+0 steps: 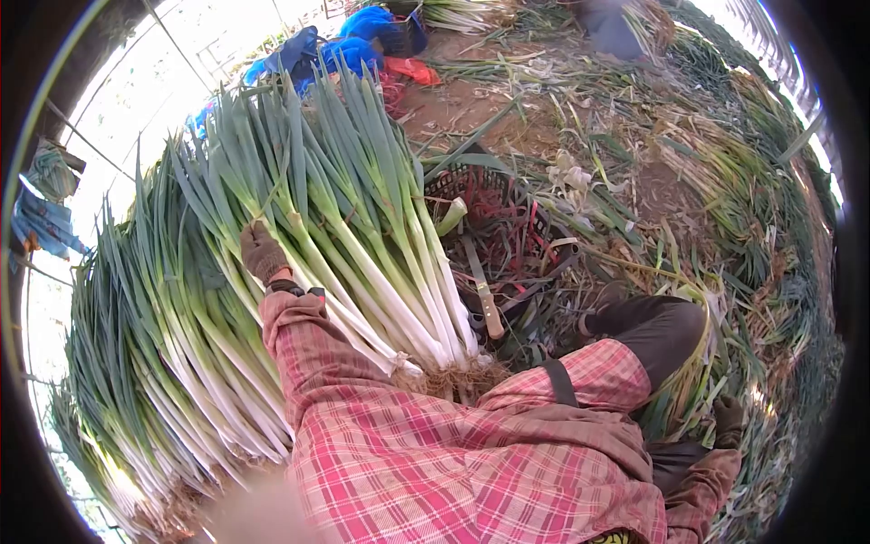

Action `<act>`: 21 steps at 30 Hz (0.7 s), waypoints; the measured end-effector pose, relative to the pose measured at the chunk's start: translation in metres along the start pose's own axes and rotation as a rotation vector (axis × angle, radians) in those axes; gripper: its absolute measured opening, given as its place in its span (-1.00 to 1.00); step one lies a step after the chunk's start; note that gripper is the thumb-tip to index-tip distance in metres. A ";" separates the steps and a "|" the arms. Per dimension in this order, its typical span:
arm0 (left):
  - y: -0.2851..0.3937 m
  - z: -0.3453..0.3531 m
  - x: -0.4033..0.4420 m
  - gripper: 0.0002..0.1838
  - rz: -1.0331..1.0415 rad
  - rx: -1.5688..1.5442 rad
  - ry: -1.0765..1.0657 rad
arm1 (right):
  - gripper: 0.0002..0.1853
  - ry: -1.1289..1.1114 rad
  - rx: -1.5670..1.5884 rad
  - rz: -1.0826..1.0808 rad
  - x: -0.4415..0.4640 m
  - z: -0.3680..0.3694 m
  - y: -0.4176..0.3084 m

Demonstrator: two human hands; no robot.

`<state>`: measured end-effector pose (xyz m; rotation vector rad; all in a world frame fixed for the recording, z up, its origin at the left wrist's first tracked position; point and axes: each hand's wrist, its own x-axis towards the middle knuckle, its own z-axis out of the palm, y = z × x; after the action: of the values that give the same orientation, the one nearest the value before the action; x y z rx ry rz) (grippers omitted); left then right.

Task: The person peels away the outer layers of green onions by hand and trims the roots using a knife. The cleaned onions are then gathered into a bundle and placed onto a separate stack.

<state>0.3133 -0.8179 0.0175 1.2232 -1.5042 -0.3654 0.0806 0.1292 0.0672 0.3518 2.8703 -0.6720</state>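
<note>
My left hand (263, 252), in a brown glove, reaches into a big row of leeks (362, 263) with white shanks and green tops. Its fingers look closed around a leek where white turns to green, though the stalks partly hide the grip. Far to the right, my right hand (728, 420), also gloved, is down beside loose leeks (693, 390) near my knee. Its fingers are too dark and small to make out. Between my legs and the row, a knife (488, 304) with a wooden handle rests at a dark crate (535, 208) holding red and grey strips.
More leeks (154, 363) lean in rows on the left, roots toward me. Leaf scraps (580, 172) and leek piles (752, 236) cover the ground to the right. Blue bags (353, 45) and a red cloth (412, 70) lie at the back. Another person (609, 32) is partly visible there.
</note>
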 end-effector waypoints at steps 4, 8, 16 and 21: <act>-0.025 0.004 -0.016 -0.77 0.373 0.026 0.013 | -0.71 -0.082 0.044 -0.118 0.052 0.016 0.096; -0.014 0.002 -0.010 -0.74 0.288 0.209 -0.130 | -0.71 -0.028 -0.017 -0.083 0.036 0.022 0.048; -0.005 0.015 0.016 -0.63 0.193 0.711 -0.607 | -0.76 -0.051 0.117 -0.142 0.033 0.043 0.038; 0.014 0.008 -0.051 -0.63 0.181 0.685 -0.511 | -0.81 0.052 0.099 -0.221 0.044 0.056 0.073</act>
<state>0.2924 -0.7734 -0.0022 1.5717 -2.2816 -0.0245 0.0641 0.1756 -0.0221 0.0651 2.9600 -0.8563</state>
